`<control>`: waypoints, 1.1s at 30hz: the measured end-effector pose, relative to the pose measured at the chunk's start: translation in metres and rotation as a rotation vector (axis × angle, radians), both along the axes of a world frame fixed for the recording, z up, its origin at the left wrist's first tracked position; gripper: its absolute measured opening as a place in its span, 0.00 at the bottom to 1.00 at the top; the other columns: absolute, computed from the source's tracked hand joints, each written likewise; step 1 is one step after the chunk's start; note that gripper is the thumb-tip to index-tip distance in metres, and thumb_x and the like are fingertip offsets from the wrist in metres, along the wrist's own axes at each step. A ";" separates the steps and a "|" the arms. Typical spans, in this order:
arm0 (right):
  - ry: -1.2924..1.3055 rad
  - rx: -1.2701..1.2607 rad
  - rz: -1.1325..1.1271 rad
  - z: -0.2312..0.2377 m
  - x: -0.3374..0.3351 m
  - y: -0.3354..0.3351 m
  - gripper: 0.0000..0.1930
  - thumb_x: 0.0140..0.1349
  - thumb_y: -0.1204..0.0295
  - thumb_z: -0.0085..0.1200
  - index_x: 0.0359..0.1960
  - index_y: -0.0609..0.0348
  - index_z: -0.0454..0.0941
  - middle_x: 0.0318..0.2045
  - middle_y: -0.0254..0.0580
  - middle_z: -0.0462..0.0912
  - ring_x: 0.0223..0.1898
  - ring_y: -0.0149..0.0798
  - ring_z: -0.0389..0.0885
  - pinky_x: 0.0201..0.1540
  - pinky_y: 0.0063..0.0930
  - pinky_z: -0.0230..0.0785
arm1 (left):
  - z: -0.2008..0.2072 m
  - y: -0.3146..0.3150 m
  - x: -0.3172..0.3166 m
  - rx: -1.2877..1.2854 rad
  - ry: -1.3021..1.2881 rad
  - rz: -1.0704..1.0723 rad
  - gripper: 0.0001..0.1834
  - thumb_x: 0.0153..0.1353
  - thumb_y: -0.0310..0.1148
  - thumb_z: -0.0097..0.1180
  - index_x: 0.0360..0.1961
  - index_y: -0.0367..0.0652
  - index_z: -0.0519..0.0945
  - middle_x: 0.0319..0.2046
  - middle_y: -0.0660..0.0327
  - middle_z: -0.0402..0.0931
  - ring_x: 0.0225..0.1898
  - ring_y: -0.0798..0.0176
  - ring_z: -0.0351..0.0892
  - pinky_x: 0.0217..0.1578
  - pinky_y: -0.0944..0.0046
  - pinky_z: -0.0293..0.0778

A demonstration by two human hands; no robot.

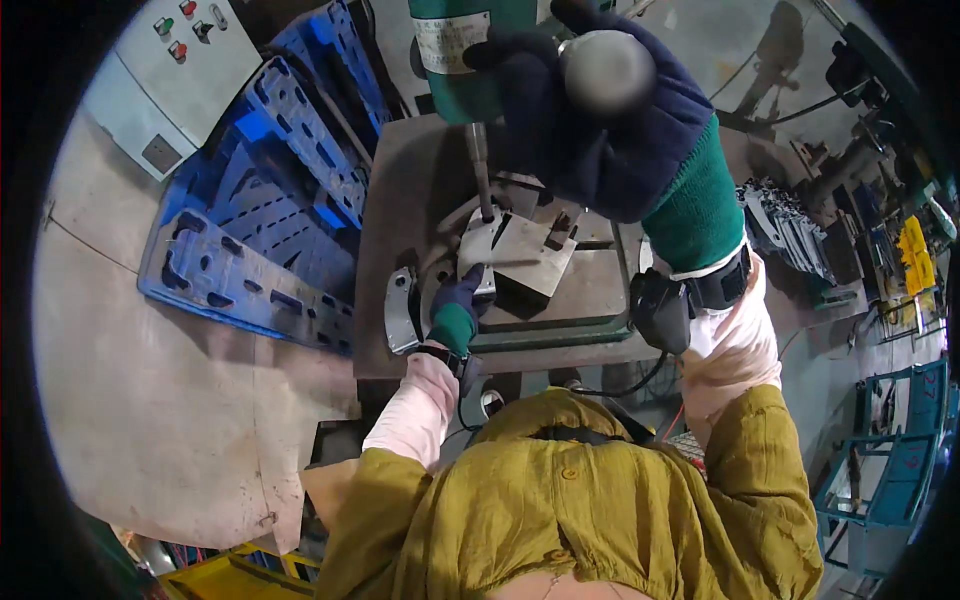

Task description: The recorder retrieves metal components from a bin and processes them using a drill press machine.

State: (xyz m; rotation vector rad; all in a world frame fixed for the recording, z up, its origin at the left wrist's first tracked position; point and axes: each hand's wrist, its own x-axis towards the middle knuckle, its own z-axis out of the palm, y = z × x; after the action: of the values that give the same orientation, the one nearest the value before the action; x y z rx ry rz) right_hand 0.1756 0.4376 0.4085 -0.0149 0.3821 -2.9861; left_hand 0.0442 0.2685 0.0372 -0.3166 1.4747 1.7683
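Note:
My right hand (625,130), in a dark blue glove with a green cuff, is raised close to the camera and wrapped round a lever with a round grey knob (608,72). Beside it stands the green head (462,70) of a drill press. Its spindle (479,170) points down at a shiny curved metal part (482,240) on a metal block fixture (535,262). My left hand (455,298), gloved alike, grips the near end of that part; its fingertips are partly hidden. A similar curved metal part (402,312) lies on the worktable (385,230), left of this hand.
Blue plastic pallets (250,280) stand left of the table, beside a grey control box (180,75) with buttons. Several metal parts (785,230) are piled at the table's right. A blue metal rack (890,440) stands at the far right. A cable (630,385) hangs near my waist.

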 end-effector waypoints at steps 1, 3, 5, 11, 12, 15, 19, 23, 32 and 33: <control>0.027 0.051 -0.048 -0.007 0.000 0.001 0.27 0.64 0.52 0.53 0.54 0.65 0.76 0.50 0.52 0.81 0.49 0.49 0.80 0.57 0.45 0.72 | 0.005 0.000 0.000 -0.003 -0.005 -0.027 0.20 0.56 0.47 0.68 0.39 0.43 0.79 0.34 0.58 0.80 0.31 0.58 0.81 0.32 0.61 0.79; 0.083 0.152 -0.137 -0.028 -0.002 0.002 0.24 0.67 0.56 0.50 0.56 0.62 0.74 0.50 0.50 0.81 0.48 0.44 0.81 0.53 0.42 0.75 | 0.013 -0.001 0.002 -0.009 0.009 -0.038 0.19 0.56 0.48 0.68 0.37 0.44 0.80 0.34 0.58 0.81 0.32 0.58 0.81 0.33 0.62 0.79; 0.140 0.261 -0.224 -0.051 -0.002 0.000 0.21 0.69 0.60 0.48 0.58 0.60 0.72 0.49 0.47 0.81 0.47 0.40 0.82 0.50 0.40 0.78 | 0.016 0.002 0.006 -0.009 0.044 -0.014 0.18 0.59 0.48 0.65 0.32 0.41 0.83 0.31 0.58 0.82 0.29 0.61 0.82 0.29 0.66 0.79; 0.310 1.125 -0.314 -0.099 0.013 -0.007 0.16 0.65 0.72 0.48 0.52 0.65 0.76 0.48 0.47 0.81 0.40 0.39 0.83 0.45 0.29 0.77 | 0.035 -0.005 0.021 0.064 0.195 -0.026 0.19 0.58 0.47 0.65 0.33 0.40 0.82 0.31 0.61 0.82 0.28 0.64 0.81 0.29 0.68 0.77; 0.370 1.370 -0.411 -0.108 0.013 -0.004 0.15 0.63 0.74 0.50 0.50 0.64 0.78 0.46 0.47 0.82 0.39 0.40 0.83 0.44 0.29 0.77 | 0.034 -0.009 0.022 0.050 0.288 -0.062 0.19 0.58 0.48 0.65 0.33 0.39 0.82 0.31 0.62 0.82 0.28 0.65 0.81 0.30 0.68 0.77; 0.347 1.692 -0.495 -0.144 0.002 0.015 0.13 0.52 0.77 0.58 0.41 0.58 0.83 0.39 0.44 0.85 0.34 0.44 0.84 0.39 0.32 0.77 | 0.026 -0.013 0.021 0.021 0.388 -0.126 0.20 0.58 0.46 0.65 0.43 0.42 0.80 0.35 0.63 0.81 0.32 0.65 0.82 0.32 0.66 0.77; -0.103 1.510 -0.543 -0.177 -0.014 0.021 0.13 0.51 0.77 0.58 0.41 0.61 0.83 0.32 0.42 0.85 0.27 0.38 0.82 0.32 0.29 0.75 | -0.006 -0.017 0.005 -0.453 1.078 -0.413 0.29 0.55 0.46 0.67 0.56 0.44 0.78 0.40 0.60 0.82 0.36 0.57 0.83 0.35 0.58 0.77; -0.406 1.367 -0.645 -0.188 -0.032 0.021 0.14 0.55 0.78 0.56 0.44 0.65 0.82 0.29 0.42 0.84 0.23 0.31 0.79 0.29 0.24 0.73 | -0.045 -0.012 -0.017 -0.512 0.681 -0.249 0.34 0.54 0.54 0.65 0.49 0.34 0.80 0.35 0.54 0.83 0.34 0.54 0.81 0.36 0.56 0.76; -0.422 1.831 -1.186 -0.216 -0.047 0.048 0.11 0.53 0.69 0.57 0.38 0.54 0.83 0.31 0.51 0.84 0.34 0.52 0.83 0.37 0.40 0.74 | 0.010 -0.010 0.005 -0.454 0.680 -0.348 0.31 0.56 0.56 0.63 0.47 0.37 0.82 0.36 0.51 0.82 0.37 0.54 0.80 0.39 0.54 0.75; -0.479 1.953 -1.226 -0.213 -0.048 0.047 0.11 0.53 0.69 0.58 0.38 0.54 0.83 0.32 0.53 0.83 0.36 0.55 0.83 0.37 0.41 0.74 | 0.009 -0.011 0.007 -0.301 0.550 -0.260 0.30 0.55 0.54 0.65 0.47 0.38 0.81 0.37 0.52 0.82 0.36 0.54 0.80 0.37 0.55 0.76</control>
State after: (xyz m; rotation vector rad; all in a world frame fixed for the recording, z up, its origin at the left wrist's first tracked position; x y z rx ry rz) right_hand 0.1281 0.4841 0.1956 1.3075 3.5316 -1.3945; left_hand 0.0514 0.2574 0.0466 0.2302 2.0700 1.4829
